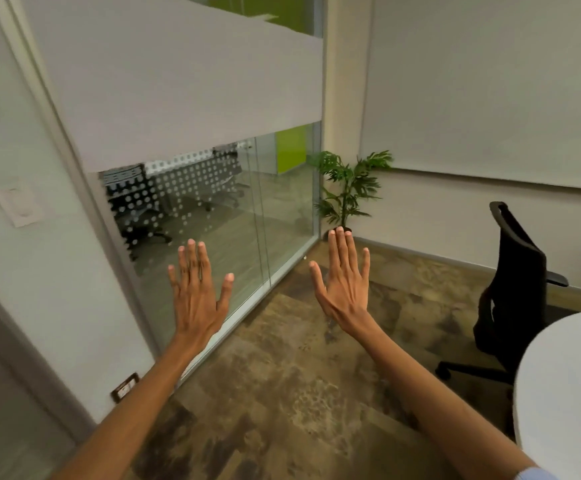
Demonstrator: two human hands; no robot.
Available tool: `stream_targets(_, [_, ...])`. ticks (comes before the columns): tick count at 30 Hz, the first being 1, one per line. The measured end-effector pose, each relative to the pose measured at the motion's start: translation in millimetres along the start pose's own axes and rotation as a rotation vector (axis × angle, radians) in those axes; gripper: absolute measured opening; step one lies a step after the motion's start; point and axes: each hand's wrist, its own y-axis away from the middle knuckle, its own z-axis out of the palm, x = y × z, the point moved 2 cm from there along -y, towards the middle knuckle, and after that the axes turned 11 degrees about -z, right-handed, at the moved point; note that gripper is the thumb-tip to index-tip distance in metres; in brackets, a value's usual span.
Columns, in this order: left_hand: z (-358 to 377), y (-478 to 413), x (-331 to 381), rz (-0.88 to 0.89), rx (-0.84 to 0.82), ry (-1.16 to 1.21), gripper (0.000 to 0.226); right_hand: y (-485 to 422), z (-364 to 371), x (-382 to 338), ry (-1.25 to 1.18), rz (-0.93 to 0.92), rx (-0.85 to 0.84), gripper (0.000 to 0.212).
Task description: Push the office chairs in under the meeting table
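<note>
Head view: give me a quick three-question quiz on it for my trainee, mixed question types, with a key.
1. True or false: the left hand is gripping the black office chair.
2. The potted plant stands: A) on the white table; B) in the corner where the glass partition meets the wall; C) behind the chair.
3. Fill in: both hands are held out with fingers ____.

Key:
1. False; the left hand and the right hand are both in the air, touching nothing.
2. B.
3. Spread open.
</note>
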Motion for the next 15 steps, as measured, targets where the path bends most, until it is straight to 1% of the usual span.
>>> stream_targets(4, [61.3,-89.9,32.5,0.024,-0.023,0.02,0.077,-70.0,30.8,65.2,0.042,-0.002,-0.003,0.074])
stream_targets(6, [87.2,-132.9,53.4,0.052,-0.027,0.026,0.077,-104.1,42.1,95.4,0.05,0.028,0.006,0.074])
stream_targets(10, [142.2,-198.5,87.2,0.101,-0.024,0.025,0.076,-148.7,66.6,148.7,0.08,0.066,0.012,0.075])
stream_targets(15, [227.8,-276.5,131.2,0.169,-0.054,0.057,0.076,-202.1,104.9,223.8,0.127,0.139,-0.003,0.074])
